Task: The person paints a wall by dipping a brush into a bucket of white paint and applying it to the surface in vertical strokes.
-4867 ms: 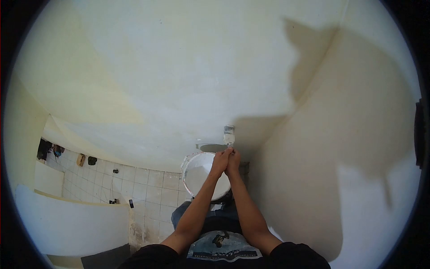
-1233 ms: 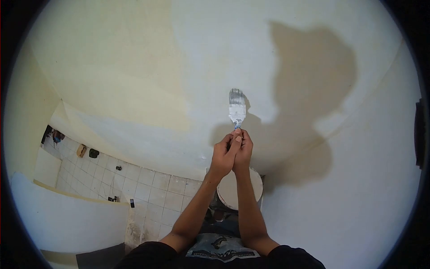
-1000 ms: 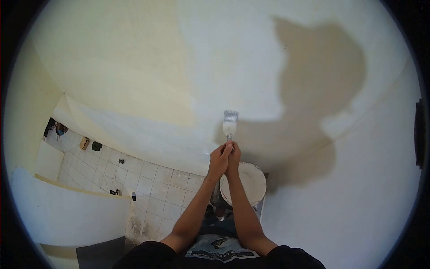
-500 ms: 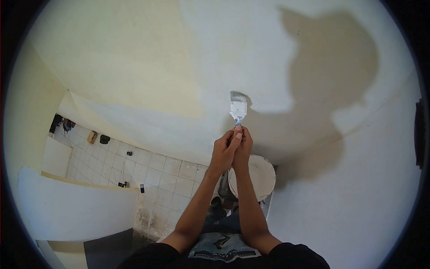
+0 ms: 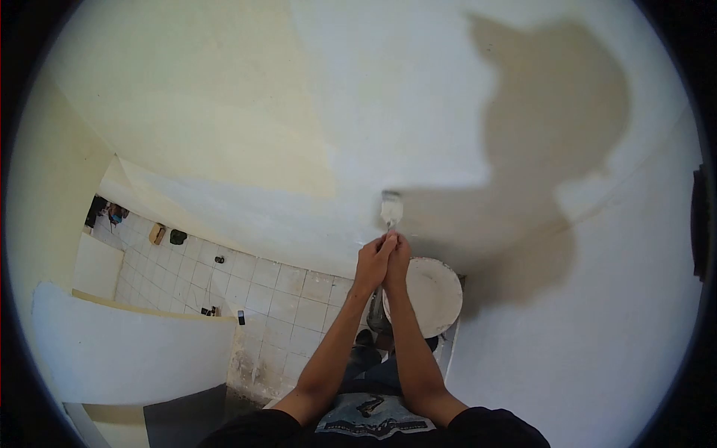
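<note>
Both of my hands are wrapped together round the handle of a paintbrush (image 5: 391, 209). My left hand (image 5: 371, 263) is on the left side of the handle, and my right hand (image 5: 397, 261) presses against it from the right. The brush points away from me, its bristles at the wall (image 5: 388, 112). White paint coats the wide part of the brush. Whiter paint covers the wall's middle, while its left part is pale yellow. Just right of my forearms stands a round bucket (image 5: 437, 295) with whitish contents, partly hidden by my right forearm.
A low white partition (image 5: 149, 351) stands at the lower left. On the tiled floor (image 5: 284, 299) lie a phone (image 5: 241, 317), a brown box (image 5: 157, 234), a dark bundle (image 5: 178, 237) and other small things. A large shadow falls on the wall at the right.
Both hands and the brush have moved down the wall, closer to my body. The bristles are now lower, and my grip on the handle remains.
</note>
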Motion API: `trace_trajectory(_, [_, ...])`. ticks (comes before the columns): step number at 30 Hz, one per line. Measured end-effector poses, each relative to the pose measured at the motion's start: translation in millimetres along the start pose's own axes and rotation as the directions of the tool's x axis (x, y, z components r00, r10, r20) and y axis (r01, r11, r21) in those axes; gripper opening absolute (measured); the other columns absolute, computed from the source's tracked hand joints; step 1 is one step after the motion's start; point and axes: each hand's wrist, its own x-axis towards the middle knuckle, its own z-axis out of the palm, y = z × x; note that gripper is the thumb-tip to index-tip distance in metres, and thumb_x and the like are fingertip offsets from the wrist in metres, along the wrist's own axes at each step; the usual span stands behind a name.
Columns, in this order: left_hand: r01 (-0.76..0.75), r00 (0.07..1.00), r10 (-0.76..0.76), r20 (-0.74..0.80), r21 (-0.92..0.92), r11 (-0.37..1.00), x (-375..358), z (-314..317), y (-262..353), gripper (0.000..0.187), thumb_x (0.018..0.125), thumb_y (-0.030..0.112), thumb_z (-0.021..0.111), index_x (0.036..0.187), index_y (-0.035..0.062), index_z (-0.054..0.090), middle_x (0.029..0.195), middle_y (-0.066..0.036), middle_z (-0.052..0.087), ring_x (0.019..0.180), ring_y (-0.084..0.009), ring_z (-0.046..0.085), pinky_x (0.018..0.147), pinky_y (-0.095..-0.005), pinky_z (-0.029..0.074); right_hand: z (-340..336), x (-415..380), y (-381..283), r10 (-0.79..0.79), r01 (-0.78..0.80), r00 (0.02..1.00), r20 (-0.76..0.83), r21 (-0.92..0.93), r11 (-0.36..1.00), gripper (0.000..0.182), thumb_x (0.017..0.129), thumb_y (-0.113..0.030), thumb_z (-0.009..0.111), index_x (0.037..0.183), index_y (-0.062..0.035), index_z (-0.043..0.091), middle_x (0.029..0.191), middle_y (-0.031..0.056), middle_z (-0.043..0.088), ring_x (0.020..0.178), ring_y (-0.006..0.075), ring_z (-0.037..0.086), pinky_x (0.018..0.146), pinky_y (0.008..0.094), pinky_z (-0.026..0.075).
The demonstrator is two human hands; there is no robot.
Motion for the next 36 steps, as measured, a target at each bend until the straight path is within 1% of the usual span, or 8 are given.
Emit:
trace_trajectory(3, [-0.217, 0.974, 0.224, 0.023, -0.161, 0.963, -8.3, 9.6, 53.0, 0.043, 0.098, 0.033, 0.059, 0.111, -0.0071, 0.066, 0.095, -0.014, 0.072, 0.088, -0.0145, 0.064, 0.078, -0.0291, 0.05, 1.9, 3.3, -69.2, -0.066, 0.066, 0.998, -0.011, 0.037, 0.997, 0.027, 0.102, -0.026, 0.053, 0.089, -0.0019, 0.057, 0.078, 0.001, 0.056, 0.073, 0.0103, 0.051, 0.064, 0.0291, 0.045])
trace_trajectory(6, [-0.232, 0.956, 0.261, 0.132, -0.203, 0.951, -15.6, 9.6, 81.4, 0.043, 0.098, 0.031, 0.059, 0.117, -0.0065, 0.063, 0.098, -0.013, 0.071, 0.09, -0.0137, 0.064, 0.08, -0.0279, 0.05, 2.5, -2.3, -118.6, -0.199, 0.199, 0.98, -0.014, 0.083, 0.976, 0.028, 0.102, -0.027, 0.052, 0.09, -0.0024, 0.057, 0.078, 0.0001, 0.054, 0.074, 0.0095, 0.05, 0.065, 0.0283, 0.044])
trace_trajectory(12, [-0.147, 0.987, 0.152, 0.043, -0.105, 0.984, 8.0, 33.2, 11.0, 0.047, 0.098, 0.036, 0.057, 0.118, -0.0065, 0.064, 0.1, -0.017, 0.072, 0.092, -0.0187, 0.067, 0.082, -0.0304, 0.051, -23.0, 17.9, -31.6, -0.17, 0.167, 0.985, -0.037, -0.065, 0.984, 0.024, 0.1, -0.023, 0.055, 0.095, -0.0005, 0.06, 0.081, 0.0022, 0.058, 0.074, 0.011, 0.053, 0.065, 0.0289, 0.046])
trace_trajectory(15, [0.114, 0.99, -0.123, 0.068, 0.127, 0.985, 5.0, 34.0, -17.8, 0.048, 0.098, 0.037, 0.057, 0.117, -0.0067, 0.065, 0.101, -0.019, 0.072, 0.092, -0.0209, 0.068, 0.082, -0.0315, 0.051, -40.0, 15.1, 38.2, 0.061, -0.055, 0.997, -0.038, 0.139, 0.989, 0.023, 0.098, -0.022, 0.056, 0.095, 0.0009, 0.06, 0.082, 0.0041, 0.061, 0.075, 0.0134, 0.056, 0.066, 0.0311, 0.047])
trace_trajectory(18, [0.18, 0.981, -0.193, 0.023, 0.266, 0.947, 5.6, 40.6, -51.7, 0.059, 0.096, 0.047, 0.057, 0.103, -0.0107, 0.068, 0.089, -0.022, 0.071, 0.086, -0.0181, 0.066, 0.079, -0.0341, 0.051, -55.2, 6.3, 64.6, 0.293, -0.29, 0.956, -0.025, 0.087, 0.953, 0.023, 0.098, -0.022, 0.056, 0.095, 0.0007, 0.06, 0.083, 0.0045, 0.061, 0.077, 0.0137, 0.057, 0.068, 0.0313, 0.048])
trace_trajectory(27, [-0.111, 0.977, 0.143, 0.161, -0.191, 0.975, -17.1, 52.7, 12.3, 0.047, 0.097, 0.036, 0.06, 0.115, -0.0075, 0.065, 0.097, -0.014, 0.072, 0.09, -0.0148, 0.065, 0.082, -0.029, 0.051, -55.2, -2.9, -39.5, -0.101, 0.106, 0.992, -0.074, 0.081, 0.991, 0.032, 0.102, -0.028, 0.052, 0.086, -0.0011, 0.055, 0.077, 0.0008, 0.055, 0.073, 0.0115, 0.048, 0.063, 0.0291, 0.043])
trace_trajectory(33, [0.144, 0.972, -0.142, 0.188, 0.0, 0.99, -34.9, 72.2, -98.4, 0.055, 0.098, 0.044, 0.056, 0.111, -0.0088, 0.066, 0.098, -0.021, 0.072, 0.095, -0.0214, 0.068, 0.084, -0.0317, 0.051, -105.2, -37.5, 56.3, 0.184, -0.185, 0.972, -0.143, 0.002, 0.983, 0.029, 0.1, -0.023, 0.053, 0.086, 0.0016, 0.059, 0.079, 0.0051, 0.06, 0.074, 0.0129, 0.054, 0.066, 0.0304, 0.045])
trace_trajectory(36, [0.305, 0.918, -0.341, 0.202, 0.189, 0.933, -50.5, 79.8, -145.2, 0.058, 0.097, 0.046, 0.052, 0.11, -0.0084, 0.067, 0.103, -0.029, 0.069, 0.101, -0.0353, 0.068, 0.087, -0.0385, 0.05, -132.8, -63.5, 105.3, 0.322, -0.33, 0.926, -0.198, -0.01, 0.944, 0.026, 0.096, -0.019, 0.054, 0.084, 0.0032, 0.06, 0.078, 0.0075, 0.062, 0.071, 0.0144, 0.056, 0.062, 0.0325, 0.046])
